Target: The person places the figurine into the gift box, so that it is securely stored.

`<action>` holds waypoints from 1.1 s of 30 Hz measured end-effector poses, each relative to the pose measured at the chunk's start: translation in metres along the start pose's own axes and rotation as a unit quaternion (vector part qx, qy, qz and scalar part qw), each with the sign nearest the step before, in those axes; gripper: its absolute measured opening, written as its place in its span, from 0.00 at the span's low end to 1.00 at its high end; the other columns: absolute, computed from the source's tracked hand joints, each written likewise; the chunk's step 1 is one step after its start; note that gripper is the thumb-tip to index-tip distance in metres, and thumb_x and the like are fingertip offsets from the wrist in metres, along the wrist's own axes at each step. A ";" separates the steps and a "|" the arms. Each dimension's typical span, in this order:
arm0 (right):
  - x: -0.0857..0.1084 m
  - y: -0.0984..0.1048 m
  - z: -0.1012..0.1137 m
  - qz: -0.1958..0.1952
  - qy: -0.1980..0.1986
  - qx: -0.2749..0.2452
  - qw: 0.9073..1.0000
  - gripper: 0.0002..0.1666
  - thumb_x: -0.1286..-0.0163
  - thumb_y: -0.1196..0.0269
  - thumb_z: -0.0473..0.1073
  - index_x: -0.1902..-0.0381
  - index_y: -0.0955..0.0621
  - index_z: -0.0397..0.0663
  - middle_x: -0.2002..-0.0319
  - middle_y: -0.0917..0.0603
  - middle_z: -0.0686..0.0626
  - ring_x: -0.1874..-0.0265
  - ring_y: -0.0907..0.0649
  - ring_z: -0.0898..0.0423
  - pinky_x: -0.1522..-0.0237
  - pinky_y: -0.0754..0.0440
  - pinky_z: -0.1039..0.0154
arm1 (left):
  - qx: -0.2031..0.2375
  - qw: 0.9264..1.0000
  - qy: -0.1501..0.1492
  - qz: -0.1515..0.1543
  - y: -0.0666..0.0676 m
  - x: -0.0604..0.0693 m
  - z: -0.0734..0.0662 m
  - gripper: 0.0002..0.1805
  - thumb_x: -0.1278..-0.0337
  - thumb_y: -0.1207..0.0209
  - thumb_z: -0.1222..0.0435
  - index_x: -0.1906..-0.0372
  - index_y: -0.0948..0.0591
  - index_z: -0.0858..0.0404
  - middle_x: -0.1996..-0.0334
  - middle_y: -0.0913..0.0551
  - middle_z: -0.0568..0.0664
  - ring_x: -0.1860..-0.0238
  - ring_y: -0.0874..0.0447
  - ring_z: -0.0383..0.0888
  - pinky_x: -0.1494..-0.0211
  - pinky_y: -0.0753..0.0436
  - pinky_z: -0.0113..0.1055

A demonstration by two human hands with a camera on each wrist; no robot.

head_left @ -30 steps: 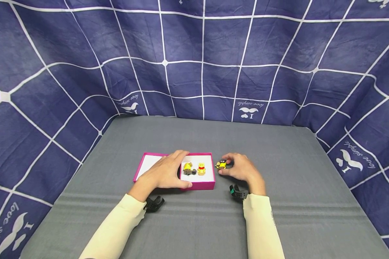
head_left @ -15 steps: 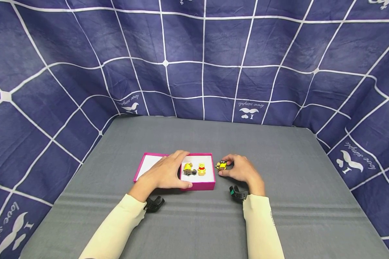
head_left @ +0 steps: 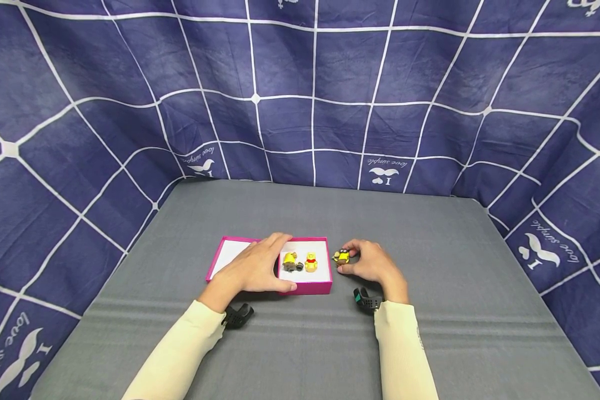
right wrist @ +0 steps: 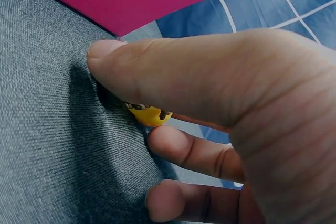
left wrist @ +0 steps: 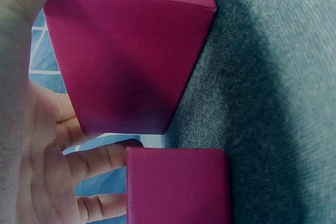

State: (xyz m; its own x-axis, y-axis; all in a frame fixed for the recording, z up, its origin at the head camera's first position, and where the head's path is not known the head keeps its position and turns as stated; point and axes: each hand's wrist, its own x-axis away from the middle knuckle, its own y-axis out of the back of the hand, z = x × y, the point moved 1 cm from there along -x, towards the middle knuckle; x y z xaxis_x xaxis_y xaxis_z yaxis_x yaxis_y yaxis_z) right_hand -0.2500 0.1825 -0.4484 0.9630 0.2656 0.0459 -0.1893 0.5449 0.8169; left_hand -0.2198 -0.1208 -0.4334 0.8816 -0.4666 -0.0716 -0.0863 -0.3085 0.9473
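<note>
A pink box [head_left: 314, 288] with a white inside stands mid-table. My left hand [head_left: 255, 265] spans its left end, thumb at the near wall and fingers at the far one; in the left wrist view the box wall [left wrist: 126, 61] lies between them. Inside are a yellow-and-brown figurine [head_left: 289, 261], a small dark piece [head_left: 299, 266] and a yellow bear figurine [head_left: 311, 262] with a red top. Just right of the box, my right hand [head_left: 372, 260] pinches a yellow-and-dark figurine [head_left: 342, 256] at the tabletop. In the right wrist view the thumb hides most of this figurine [right wrist: 152, 116].
A second pink tray or lid [head_left: 226, 255], white inside, lies left of the box, partly under the left hand. The table has a grey cloth [head_left: 300, 344]. A blue curtain [head_left: 340, 128] with white lines surrounds its back and sides. Each wrist carries a black band [head_left: 368, 299].
</note>
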 end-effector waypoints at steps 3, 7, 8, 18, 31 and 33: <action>0.000 0.000 0.000 -0.001 0.002 0.001 1.000 0.27 0.51 0.22 0.54 0.52 0.15 0.59 0.59 0.16 0.54 0.59 0.19 0.56 0.52 0.22 0.55 | 0.000 1.000 0.000 0.000 0.000 0.000 0.000 0.62 0.68 0.35 0.26 0.24 0.40 0.49 0.30 0.32 0.40 0.37 0.26 0.40 0.32 0.28 0.47; 0.000 0.000 0.000 -0.001 0.003 0.002 1.000 0.26 0.50 0.22 0.54 0.53 0.15 0.60 0.59 0.16 0.55 0.59 0.19 0.56 0.52 0.23 0.55 | 0.002 1.000 0.000 -0.001 0.000 0.000 0.000 0.62 0.68 0.35 0.27 0.24 0.40 0.49 0.30 0.32 0.40 0.37 0.27 0.40 0.32 0.29 0.47; 0.000 0.000 0.000 0.000 0.004 0.002 1.000 0.26 0.50 0.22 0.53 0.53 0.16 0.60 0.59 0.16 0.55 0.59 0.19 0.56 0.52 0.23 0.55 | 0.002 1.000 0.001 -0.001 0.000 0.000 0.000 0.62 0.69 0.35 0.27 0.24 0.40 0.49 0.30 0.32 0.40 0.37 0.27 0.40 0.32 0.29 0.47; 0.000 0.000 -0.001 -0.004 0.006 0.009 1.000 0.27 0.50 0.23 0.54 0.51 0.16 0.59 0.58 0.16 0.54 0.58 0.19 0.54 0.52 0.23 0.54 | 0.000 1.000 0.001 0.001 0.000 0.000 0.000 0.62 0.68 0.35 0.26 0.23 0.40 0.48 0.30 0.32 0.39 0.37 0.27 0.39 0.32 0.29 0.46; 0.004 0.011 -0.002 -0.015 0.024 0.003 1.000 0.28 0.47 0.24 0.53 0.48 0.17 0.56 0.56 0.15 0.51 0.55 0.18 0.52 0.50 0.22 0.52 | 0.003 1.000 -0.004 0.002 -0.001 -0.001 0.000 0.62 0.68 0.36 0.26 0.23 0.41 0.49 0.30 0.32 0.40 0.37 0.27 0.39 0.32 0.29 0.47; 0.005 0.013 -0.001 -0.017 0.028 -0.005 0.999 0.28 0.47 0.24 0.52 0.48 0.17 0.56 0.56 0.15 0.51 0.55 0.18 0.52 0.50 0.22 0.52 | 0.001 1.000 -0.003 0.000 -0.001 -0.001 0.001 0.63 0.68 0.36 0.26 0.23 0.40 0.49 0.31 0.32 0.40 0.38 0.27 0.38 0.32 0.28 0.47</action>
State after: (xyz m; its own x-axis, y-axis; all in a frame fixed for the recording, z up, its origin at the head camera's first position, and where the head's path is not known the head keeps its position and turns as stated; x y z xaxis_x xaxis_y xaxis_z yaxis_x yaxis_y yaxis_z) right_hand -0.2483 0.1918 -0.4384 0.9566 0.2911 -0.0142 -0.1592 0.5626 0.8112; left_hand -0.2210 -0.1205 -0.4341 0.8789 -0.4715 -0.0727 -0.0878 -0.3096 0.9468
